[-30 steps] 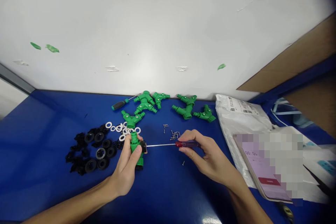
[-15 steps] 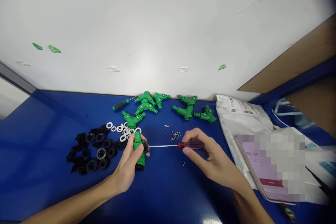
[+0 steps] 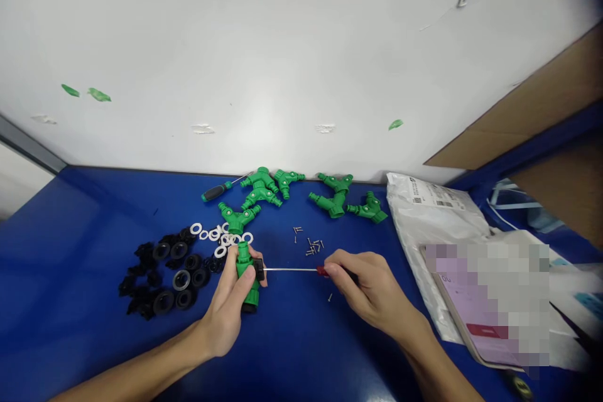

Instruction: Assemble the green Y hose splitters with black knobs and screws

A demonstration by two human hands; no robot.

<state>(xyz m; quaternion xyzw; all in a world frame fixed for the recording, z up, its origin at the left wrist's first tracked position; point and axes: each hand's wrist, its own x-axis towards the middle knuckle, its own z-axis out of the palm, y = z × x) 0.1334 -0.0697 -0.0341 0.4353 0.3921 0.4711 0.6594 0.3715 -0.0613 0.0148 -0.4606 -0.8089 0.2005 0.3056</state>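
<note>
My left hand (image 3: 228,308) is closed around a green hose splitter (image 3: 252,296) with a black knob (image 3: 259,269) on its right side. My right hand (image 3: 372,292) wraps round the handle of a red screwdriver (image 3: 322,271), hiding most of it. The bare shaft runs level to the left, and its tip meets the black knob; whether it sits in a screw head I cannot see. Small screws (image 3: 313,247) lie in a loose group beyond the shaft, and a single screw (image 3: 330,297) is below it.
Several green splitters (image 3: 332,203) and a second screwdriver (image 3: 217,191) lie along the white wall (image 3: 301,63). White washers (image 3: 196,228) and black rings and knobs (image 3: 164,301) spread to the left. On the right are a plastic mailer bag (image 3: 400,213) and a phone (image 3: 452,301).
My right hand has gone from a fingertip hold on the screwdriver handle to a fuller wrap. Splitter and shaft stay in contact; the view has shifted slightly.
</note>
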